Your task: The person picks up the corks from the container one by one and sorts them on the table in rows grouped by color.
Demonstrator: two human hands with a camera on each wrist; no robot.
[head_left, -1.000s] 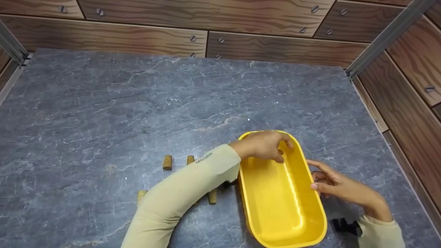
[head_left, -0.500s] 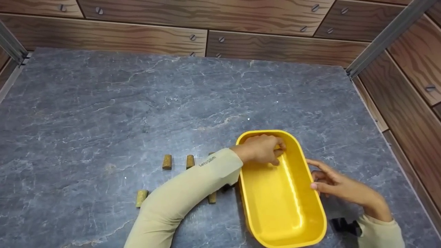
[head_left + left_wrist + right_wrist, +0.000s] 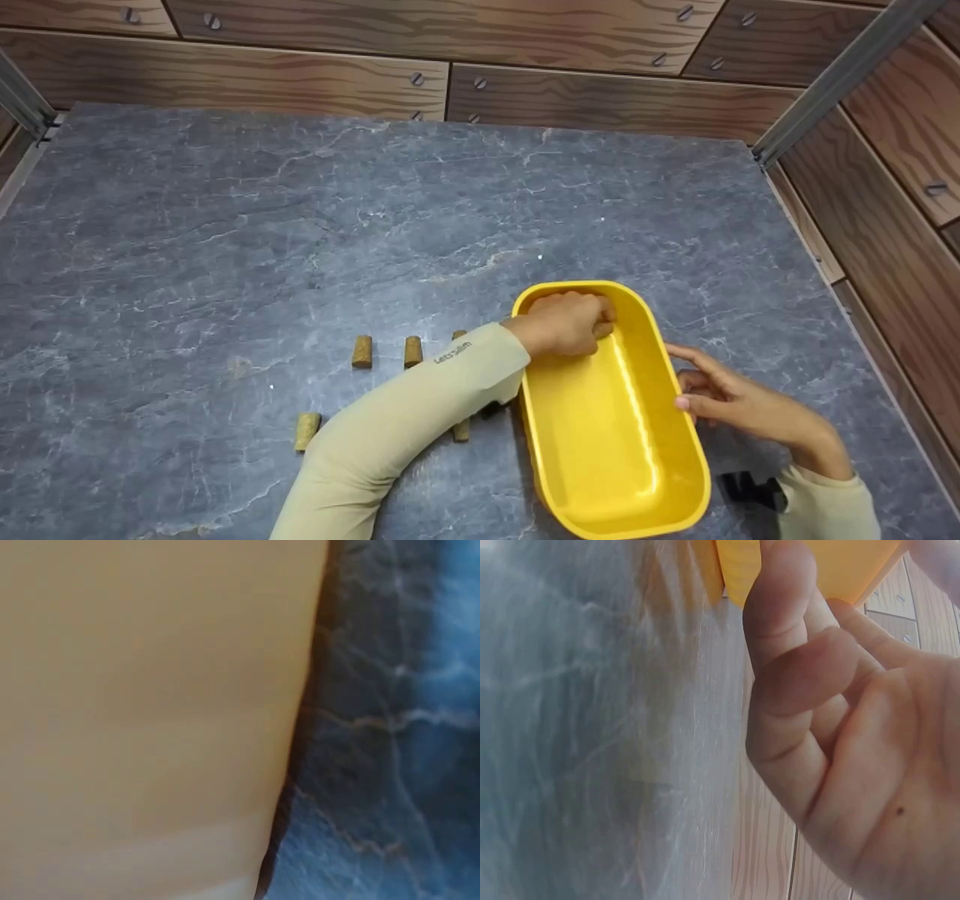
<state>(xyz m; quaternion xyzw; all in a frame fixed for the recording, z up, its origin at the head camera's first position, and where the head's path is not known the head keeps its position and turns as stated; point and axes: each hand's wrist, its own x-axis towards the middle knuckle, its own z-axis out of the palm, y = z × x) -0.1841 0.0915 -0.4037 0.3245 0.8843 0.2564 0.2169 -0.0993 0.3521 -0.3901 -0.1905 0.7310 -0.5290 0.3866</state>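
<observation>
A deep yellow plastic bin (image 3: 611, 450) stands on the table at the lower right of the head view. Inside its far end is my left hand (image 3: 566, 322), back upward and fingers curled low near the right wall. Whatever lies under those fingers is hidden. My right hand (image 3: 727, 397) rests against the bin's right side, thumb tip and index finger at the rim. From the right wrist view, the loosely bent fingers (image 3: 780, 705) sit beside the yellow wall (image 3: 739, 570). Left of the bin lie small brown cork-like cylinders, among them one cork (image 3: 362, 351) and another cork (image 3: 307, 432).
Further corks (image 3: 413, 351) lie near my left sleeve (image 3: 420, 420), which covers part of that area. The grey marbled table (image 3: 337, 225) reaches back to wood-patterned walls (image 3: 600, 105). In the left wrist view the bin's blurred outer wall (image 3: 150, 720) fills the left side.
My left hand has sunk lower into the bin and shifted slightly left, and its fingers have drawn together and curled. The right hand stays at the bin's side.
</observation>
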